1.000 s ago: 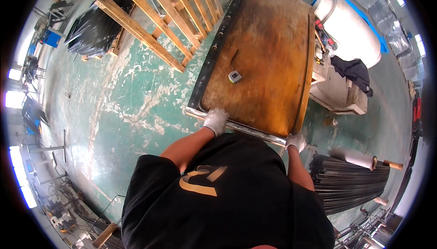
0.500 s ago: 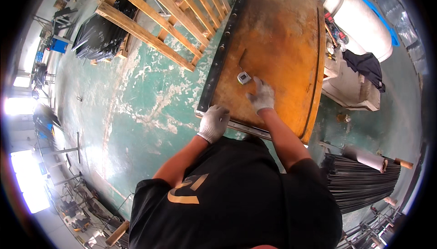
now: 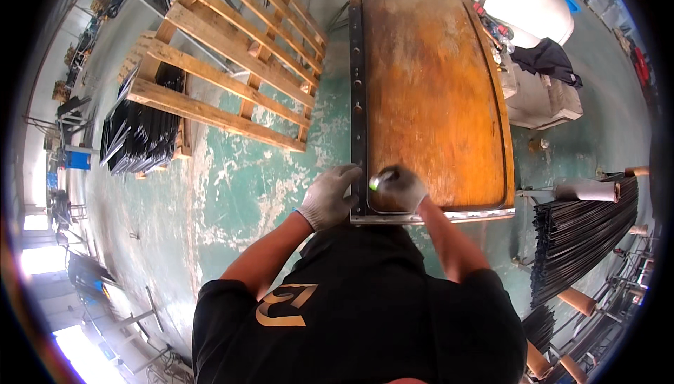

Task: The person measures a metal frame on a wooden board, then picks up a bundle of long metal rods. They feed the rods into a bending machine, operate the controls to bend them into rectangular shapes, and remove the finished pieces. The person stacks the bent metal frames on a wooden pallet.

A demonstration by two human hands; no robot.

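Note:
A black metal bar with holes point(image 3: 357, 103) runs along the left edge of a worn orange-brown wooden tabletop point(image 3: 439, 110). At its near end is my left hand point(image 3: 328, 198), in a whitish knit glove, with its fingers closed over the bar. My gloved right hand point(image 3: 401, 189) is closed around a small tape measure point(image 3: 375, 183), just right of the bar. Only the tape measure's pale green and silver side shows; the fingers cover the rest. A light metal strip point(image 3: 456, 216) lines the tabletop's near edge, close to my body.
A slatted wooden pallet point(image 3: 217, 114) stands tilted at the left, beside bundled black strips point(image 3: 144, 131). Right of the table are large white rolls point(image 3: 537, 5), a dark cloth point(image 3: 547, 61) on a pale block, and stacked long black strips point(image 3: 586, 229).
My right hand has taken hold of the tape measure from the tabletop and brought it nearer, beside the bar. My left hand stays at the bar's near end. The view has turned.

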